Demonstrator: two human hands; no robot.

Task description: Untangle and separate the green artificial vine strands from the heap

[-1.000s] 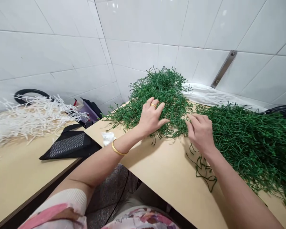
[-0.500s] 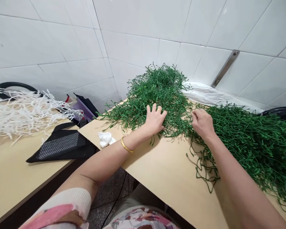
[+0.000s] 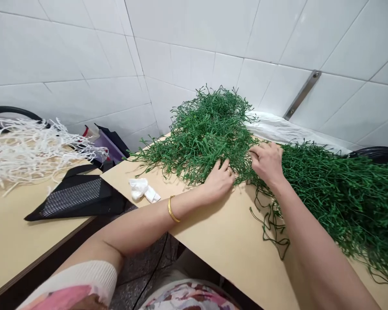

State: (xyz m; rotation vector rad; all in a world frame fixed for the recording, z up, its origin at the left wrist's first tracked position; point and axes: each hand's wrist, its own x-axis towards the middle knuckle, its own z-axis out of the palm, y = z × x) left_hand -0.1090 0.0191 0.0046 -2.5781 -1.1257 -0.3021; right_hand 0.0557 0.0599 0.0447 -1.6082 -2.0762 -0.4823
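A heap of thin green knotted plastic strands (image 3: 210, 125) rises on the wooden tabletop (image 3: 213, 228) against the tiled wall. My left hand (image 3: 218, 185), with a gold ring and bangle, rests at the heap's front edge. Its fingers are stretched into the strands, their tips partly covered. My right hand (image 3: 267, 161) is closed in a pinch at the heap's right side, on green strands whose number I cannot make out. A second, larger pile of green strands (image 3: 336, 193) lies beside my right forearm, with some loose ends trailing on the board.
Crumpled white tissue (image 3: 142, 189) lies at the table's left edge. On the neighbouring table are white strands (image 3: 35, 150) and a black mesh-panelled item (image 3: 74, 193). White plastic sheeting (image 3: 284, 129) runs along the wall below a metal bracket (image 3: 302, 94).
My left hand has slid right and toward me, from on top of the heap to its front edge. My right hand has moved slightly left, into the heap's side.
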